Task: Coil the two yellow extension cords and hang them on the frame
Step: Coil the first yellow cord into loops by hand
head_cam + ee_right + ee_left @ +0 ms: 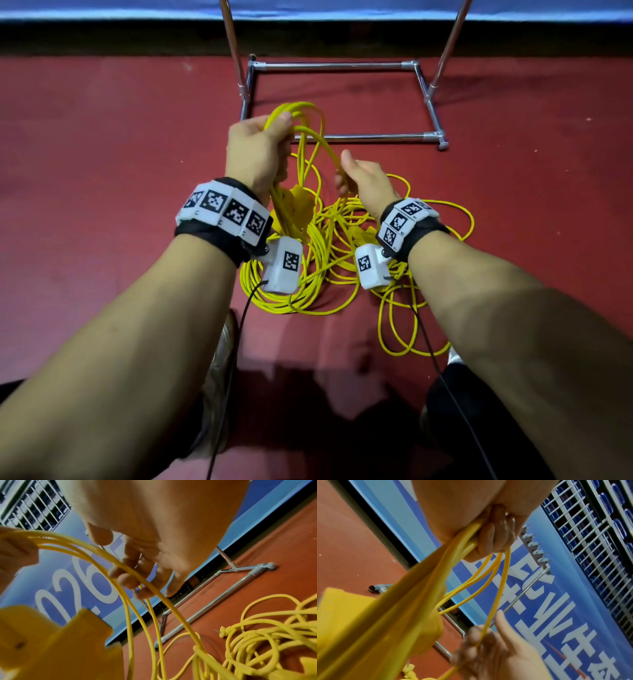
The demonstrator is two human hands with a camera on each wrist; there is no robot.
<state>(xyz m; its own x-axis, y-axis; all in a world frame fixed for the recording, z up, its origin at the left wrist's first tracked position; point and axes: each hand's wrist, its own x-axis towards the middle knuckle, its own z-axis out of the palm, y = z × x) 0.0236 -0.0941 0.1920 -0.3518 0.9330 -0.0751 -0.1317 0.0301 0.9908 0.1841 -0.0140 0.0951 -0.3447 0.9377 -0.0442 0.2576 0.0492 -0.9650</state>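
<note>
Yellow cord loops [301, 113] sit bunched in our left hand [255, 154] while our right hand [363, 181] fingers curl around the next strand, mid-coil; next we feed another loop from the floor tangle [329, 267].

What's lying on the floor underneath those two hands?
Under the left hand and right hand lies a loose tangle of yellow extension cord on the red floor. The wrists and their white cameras cover parts of it.

Cords [318, 260] lie heaped on the floor [102, 171] — frame [342, 137] just behind, hands above.
</note>
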